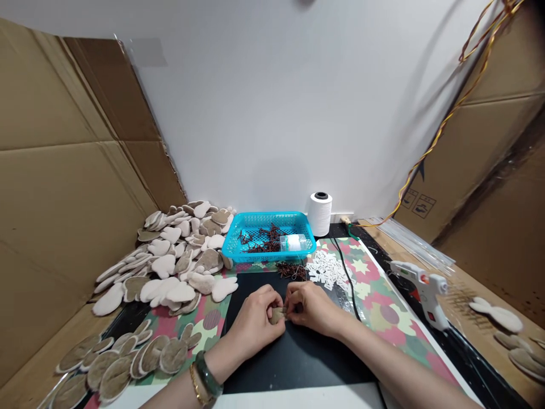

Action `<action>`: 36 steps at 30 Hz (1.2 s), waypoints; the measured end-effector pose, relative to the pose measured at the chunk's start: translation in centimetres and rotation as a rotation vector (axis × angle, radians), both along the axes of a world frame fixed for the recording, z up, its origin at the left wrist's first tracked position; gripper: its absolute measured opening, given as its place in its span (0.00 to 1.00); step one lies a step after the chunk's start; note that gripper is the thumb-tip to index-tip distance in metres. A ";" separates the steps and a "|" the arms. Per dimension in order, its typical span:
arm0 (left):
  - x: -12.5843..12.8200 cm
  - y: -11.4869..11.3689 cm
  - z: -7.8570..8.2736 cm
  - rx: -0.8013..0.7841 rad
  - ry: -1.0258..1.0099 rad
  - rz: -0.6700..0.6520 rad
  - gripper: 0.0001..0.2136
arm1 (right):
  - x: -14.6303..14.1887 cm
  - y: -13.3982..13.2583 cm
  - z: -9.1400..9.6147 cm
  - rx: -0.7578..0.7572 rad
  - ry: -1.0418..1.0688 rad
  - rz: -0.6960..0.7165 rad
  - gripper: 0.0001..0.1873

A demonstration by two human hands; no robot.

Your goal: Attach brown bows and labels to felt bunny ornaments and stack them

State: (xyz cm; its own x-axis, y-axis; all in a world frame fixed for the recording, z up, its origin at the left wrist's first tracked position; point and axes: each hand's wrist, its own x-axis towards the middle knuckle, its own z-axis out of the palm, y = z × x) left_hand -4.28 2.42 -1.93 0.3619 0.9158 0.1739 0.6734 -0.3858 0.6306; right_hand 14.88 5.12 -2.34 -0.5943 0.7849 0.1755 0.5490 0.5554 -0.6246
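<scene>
Over a black mat (298,363), my left hand (255,318) pinches a small taupe plush piece (278,316) between thumb and fingers. From the other side, the bent fingers of my right hand (313,309) close on the right end of the same piece. Most of the piece is hidden by the fingers, and anything smaller in the right fingertips cannot be made out. Just behind the hands lies a heap of dark red-brown bits (290,270), beside many small white pieces (327,270).
A blue basket (230,244) holds red-brown bits and a clear labelled container (293,243). A white thread cone (320,215) stands behind. Rabbit-shaped plush pieces (164,264) pile up left, with taupe ones (114,375) nearer. At right are a glue gun (426,289) and a black cord (349,272).
</scene>
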 end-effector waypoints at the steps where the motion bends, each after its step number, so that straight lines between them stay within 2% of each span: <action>1: 0.1 -0.1 -0.2 0.008 -0.006 0.009 0.06 | 0.0 -0.1 0.0 0.001 -0.001 -0.006 0.11; 9: 0.9 -0.8 -0.8 0.103 0.023 0.111 0.07 | -1.2 -1.4 -1.7 0.118 0.013 -0.158 0.09; 12: 1.0 -0.9 -0.9 0.138 0.013 0.107 0.08 | -1.1 -1.6 -2.2 0.112 0.112 -0.149 0.11; 15: 0.8 -1.1 -1.0 0.157 -0.045 0.097 0.06 | 0.5 -1.3 -1.8 0.061 0.307 -0.121 0.08; 18: 0.5 -1.1 -1.0 0.138 -0.107 0.094 0.07 | 3.0 -0.7 -0.8 0.117 0.404 -0.255 0.04; 21: 0.4 -0.9 -1.1 0.104 -0.142 0.089 0.08 | 5.2 0.1 -0.2 0.160 0.298 -0.400 0.06; 24: 0.3 -0.7 -1.4 0.084 -0.146 0.099 0.07 | 5.9 1.0 -0.1 0.145 0.161 -0.468 0.06; 30: 0.3 -0.5 -1.9 0.105 -0.132 0.091 0.07 | 4.7 3.0 0.1 0.163 0.112 -0.474 0.07; 36: 0.4 -0.4 -1.6 0.239 -0.072 0.077 0.07 | 3.1 4.6 0.1 0.168 0.160 -0.477 0.06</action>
State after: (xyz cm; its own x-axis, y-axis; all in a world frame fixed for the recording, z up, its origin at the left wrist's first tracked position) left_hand -3.91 2.02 -3.55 0.2715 0.8701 0.4113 0.6635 -0.4788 0.5749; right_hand 17.98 9.74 -2.21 -0.1337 0.9148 0.3810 0.6701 0.3667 -0.6454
